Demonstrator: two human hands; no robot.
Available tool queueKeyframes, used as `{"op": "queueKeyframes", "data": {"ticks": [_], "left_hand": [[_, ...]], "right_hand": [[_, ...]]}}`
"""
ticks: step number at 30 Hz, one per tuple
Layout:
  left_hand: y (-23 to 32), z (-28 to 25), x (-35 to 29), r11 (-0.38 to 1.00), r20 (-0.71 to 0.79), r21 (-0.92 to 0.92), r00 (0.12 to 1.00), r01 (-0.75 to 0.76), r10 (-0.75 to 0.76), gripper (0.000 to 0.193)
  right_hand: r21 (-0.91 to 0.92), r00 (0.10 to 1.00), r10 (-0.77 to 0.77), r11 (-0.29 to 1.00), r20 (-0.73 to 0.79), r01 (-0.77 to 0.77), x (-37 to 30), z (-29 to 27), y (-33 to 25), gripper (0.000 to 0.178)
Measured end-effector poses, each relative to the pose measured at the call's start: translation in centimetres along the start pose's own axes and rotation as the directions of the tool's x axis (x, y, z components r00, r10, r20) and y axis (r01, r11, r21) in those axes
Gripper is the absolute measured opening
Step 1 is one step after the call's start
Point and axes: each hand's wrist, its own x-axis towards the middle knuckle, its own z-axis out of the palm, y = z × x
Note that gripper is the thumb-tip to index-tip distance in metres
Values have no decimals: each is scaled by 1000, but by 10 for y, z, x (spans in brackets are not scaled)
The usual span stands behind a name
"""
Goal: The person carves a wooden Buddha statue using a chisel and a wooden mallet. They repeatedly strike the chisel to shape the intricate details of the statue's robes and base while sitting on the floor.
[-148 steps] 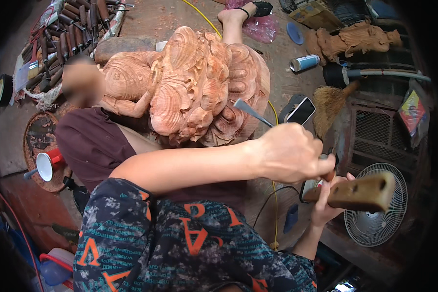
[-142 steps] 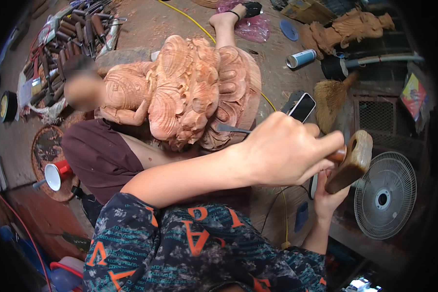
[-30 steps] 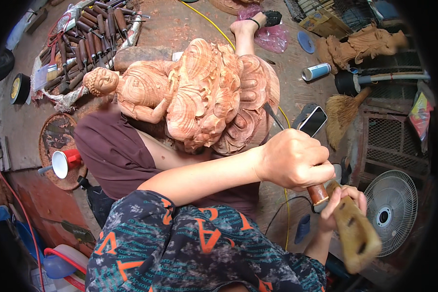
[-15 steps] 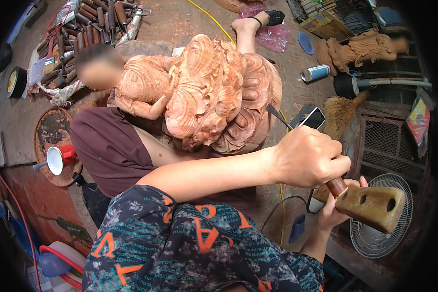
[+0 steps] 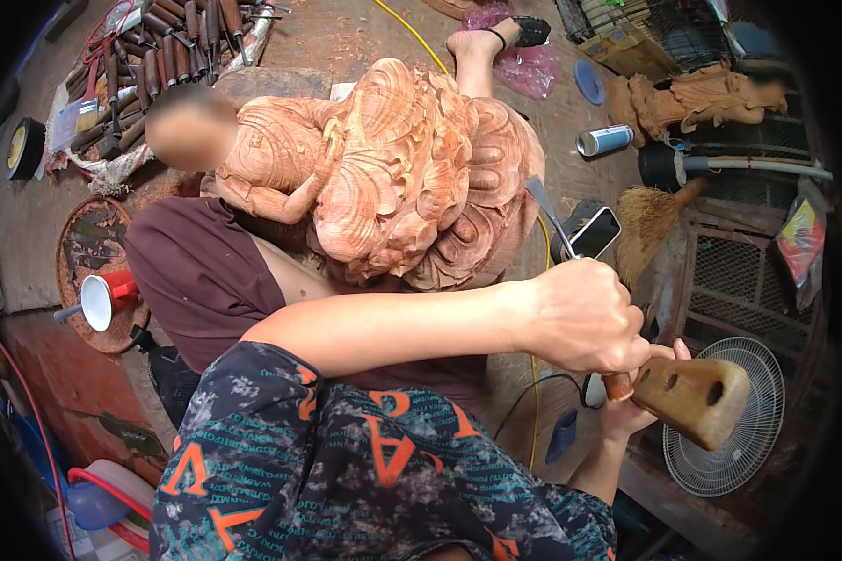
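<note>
A reddish carved wooden statue (image 5: 393,178) lies on its side across the middle, its head end to the left and its petalled base to the right. My left forearm reaches across to the right, and my left hand (image 5: 580,313) is closed around the wooden handle of a chisel (image 5: 552,217). The chisel's flat blade points up at the edge of the statue's base; whether it touches, I cannot tell. My right hand (image 5: 627,411), partly hidden, grips a wooden mallet (image 5: 700,419) with holes in it, close beside the chisel's handle end.
Many carving tools (image 5: 173,51) lie heaped at the far left. Left are a round tray (image 5: 72,271) and a red cup (image 5: 112,297). A phone (image 5: 596,234), a spray can (image 5: 606,140), a broom (image 5: 650,224) and a smaller carving (image 5: 692,98) lie right. A fan (image 5: 762,430) stands behind the mallet.
The mallet and my right hand have moved left. The chisel has turned: its handle end has swung left and nearer, and its blade tip slightly right and farther away.
</note>
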Motion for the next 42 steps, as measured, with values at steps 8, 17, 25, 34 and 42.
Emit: {"op": "queueKeyframes", "data": {"ticks": [8,17,25,34,42], "left_hand": [[0,8,-1,994,-285,-65,953,88,-103,18],[-13,1,-3,989,-74,-63,987,137,-142,20],[-8,3,25,921,-177,-115,905,371,-387,32],[-31,4,30,883,-403,-220,786,414,-469,32],[-14,3,34,820,-418,47,757,571,-502,28]], "right_hand": [[120,996,-38,992,-75,47,16,3,-18,52],[-208,988,-151,966,23,152,7,-7,10,59],[234,975,219,947,26,-219,33,-10,-11,56],[381,955,285,876,88,-296,73,-15,-24,64],[241,941,318,910,115,-337,72,-12,-9,56]]}}
